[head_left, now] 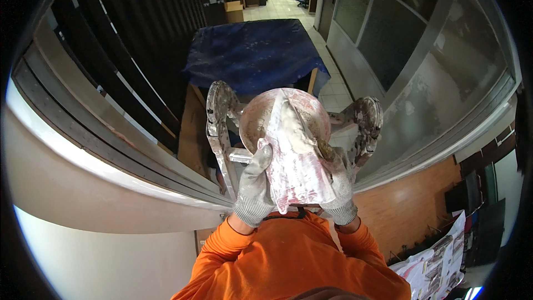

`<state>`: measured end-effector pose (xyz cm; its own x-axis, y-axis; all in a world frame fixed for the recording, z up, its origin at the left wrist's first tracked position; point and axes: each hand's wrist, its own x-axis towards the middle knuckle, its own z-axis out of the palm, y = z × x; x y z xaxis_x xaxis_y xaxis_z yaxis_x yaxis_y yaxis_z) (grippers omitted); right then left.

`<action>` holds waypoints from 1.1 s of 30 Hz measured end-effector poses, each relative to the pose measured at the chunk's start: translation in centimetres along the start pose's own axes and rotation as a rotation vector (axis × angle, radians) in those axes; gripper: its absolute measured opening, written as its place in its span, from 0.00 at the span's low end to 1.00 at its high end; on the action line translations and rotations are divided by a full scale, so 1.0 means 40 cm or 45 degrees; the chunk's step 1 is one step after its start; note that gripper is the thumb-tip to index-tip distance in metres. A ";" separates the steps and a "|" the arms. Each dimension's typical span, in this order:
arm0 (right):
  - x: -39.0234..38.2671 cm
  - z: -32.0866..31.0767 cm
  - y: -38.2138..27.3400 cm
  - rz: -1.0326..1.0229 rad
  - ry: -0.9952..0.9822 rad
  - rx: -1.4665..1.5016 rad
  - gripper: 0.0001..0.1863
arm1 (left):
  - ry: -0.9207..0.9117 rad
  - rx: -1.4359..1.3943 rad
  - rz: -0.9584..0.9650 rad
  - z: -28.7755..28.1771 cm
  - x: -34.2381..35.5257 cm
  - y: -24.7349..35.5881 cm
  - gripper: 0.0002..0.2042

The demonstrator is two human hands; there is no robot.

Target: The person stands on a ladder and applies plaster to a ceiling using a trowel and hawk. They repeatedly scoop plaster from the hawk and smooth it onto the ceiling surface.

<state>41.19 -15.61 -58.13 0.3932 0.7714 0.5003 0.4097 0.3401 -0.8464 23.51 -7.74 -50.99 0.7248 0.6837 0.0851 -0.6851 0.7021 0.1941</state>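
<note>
Both my hands wear grey-white knit gloves smeared with white paste. My left hand [255, 180] is closed on the left edge of a flat pinkish-white plaster board [297, 180], thumb on top. My right hand [340, 183] is closed at the board's right side, around what looks like a putty knife with a worn brownish handle [326, 149]; its blade is mostly hidden by paste. A thick lump of white filler [296, 133] lies at the board's far end. That end reaches over a round pinkish bucket [255, 116], coated inside with filler.
The bucket sits between the paint-splattered tops of a stepladder [219, 116]. Beyond it a dark blue sheet [250, 55] covers a table-like form. Framed glass panels [394, 28] stand at the right, dark slats [119, 72] at the left. Desks stand at the far end.
</note>
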 end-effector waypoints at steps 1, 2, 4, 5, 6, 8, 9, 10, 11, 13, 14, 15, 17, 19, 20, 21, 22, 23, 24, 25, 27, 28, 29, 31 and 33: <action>0.013 -0.001 -0.016 -0.056 0.024 -0.034 0.23 | -0.032 -0.028 0.009 -0.010 -0.003 0.008 0.25; 0.025 -0.003 -0.031 -0.110 0.047 -0.068 0.23 | -0.058 -0.100 0.037 0.003 -0.009 0.009 0.22; 0.048 -0.017 -0.063 -0.398 0.091 -0.306 0.25 | 0.035 -0.177 0.119 0.057 -0.021 0.009 0.15; 0.059 -0.017 -0.079 -0.473 0.138 -0.341 0.25 | 0.044 -0.162 0.122 0.050 -0.021 0.008 0.16; 0.069 -0.016 -0.094 -0.544 0.189 -0.379 0.26 | 0.053 -0.147 0.126 0.034 -0.024 0.005 0.16; 0.076 -0.010 -0.102 -0.482 0.309 -0.321 0.26 | -0.021 -0.113 0.103 -0.011 -0.025 0.001 0.19; 0.083 -0.006 -0.111 -0.456 0.366 -0.334 0.26 | -0.102 -0.093 0.079 -0.050 -0.020 0.001 0.21; 0.100 -0.002 -0.138 -0.444 0.416 -0.435 0.27 | -0.181 -0.074 0.059 -0.060 -0.018 0.001 0.23; 0.105 0.002 -0.148 -0.448 0.436 -0.517 0.27 | -0.039 -0.024 0.061 -0.064 -0.022 -0.006 0.23; 0.107 0.006 -0.164 -0.478 0.451 -0.662 0.29 | -0.037 -0.045 0.029 -0.046 -0.028 -0.025 0.23; 0.100 0.014 -0.175 -0.420 0.442 -0.586 0.29 | -0.039 -0.055 0.013 -0.037 -0.030 -0.037 0.24; 0.093 0.021 -0.186 -0.364 0.437 -0.510 0.29 | -0.160 -0.143 0.006 -0.041 -0.024 -0.048 0.23; 0.086 0.031 -0.167 -0.420 0.380 -0.490 0.27 | -0.140 -0.247 -0.045 -0.042 -0.016 -0.053 0.23; 0.073 0.044 -0.138 -0.541 0.390 -0.505 0.23 | -0.108 -0.227 -0.036 -0.039 -0.012 -0.051 0.22; 0.063 0.046 -0.127 -0.513 0.359 -0.475 0.23 | -0.102 -0.200 -0.022 -0.036 -0.012 -0.048 0.22; 0.053 0.045 -0.117 -0.485 0.329 -0.446 0.22 | -0.096 -0.173 -0.010 -0.031 -0.012 -0.042 0.22; 0.040 0.047 -0.103 -0.402 0.310 -0.387 0.22 | -0.089 -0.148 0.002 -0.028 -0.016 -0.038 0.21; 0.029 0.049 -0.089 -0.319 0.295 -0.330 0.21 | -0.090 -0.121 0.025 -0.045 -0.016 -0.027 0.22; 0.019 0.050 -0.076 -0.237 0.285 -0.275 0.21 | -0.127 -0.073 0.046 -0.044 -0.019 -0.019 0.23; 0.021 0.042 -0.085 -0.333 0.286 -0.396 0.21 | -0.161 -0.024 0.075 -0.043 -0.020 -0.009 0.23; 0.029 0.018 -0.087 -0.489 0.286 -0.552 0.21 | -0.208 0.018 0.120 -0.034 -0.022 -0.001 0.24; 0.036 -0.004 -0.082 -0.549 0.290 -0.591 0.22 | -0.232 0.039 0.139 -0.029 -0.022 0.003 0.24; 0.045 -0.014 -0.086 -0.507 0.290 -0.621 0.22 | -0.214 0.021 0.128 -0.027 -0.023 0.008 0.24; 0.068 -0.032 -0.110 -0.321 0.283 -0.669 0.23 | -0.072 0.081 0.158 -0.013 -0.022 0.017 0.24; 0.107 -0.047 -0.165 -0.277 0.231 -0.723 0.20 | -0.053 0.170 0.238 -0.025 -0.021 0.029 0.24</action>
<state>41.71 -15.55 -50.05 0.3646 0.5964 0.7151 0.8491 0.1022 -0.5182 22.03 -7.31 -51.80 0.5905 0.7886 0.1718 -0.7940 0.5295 0.2986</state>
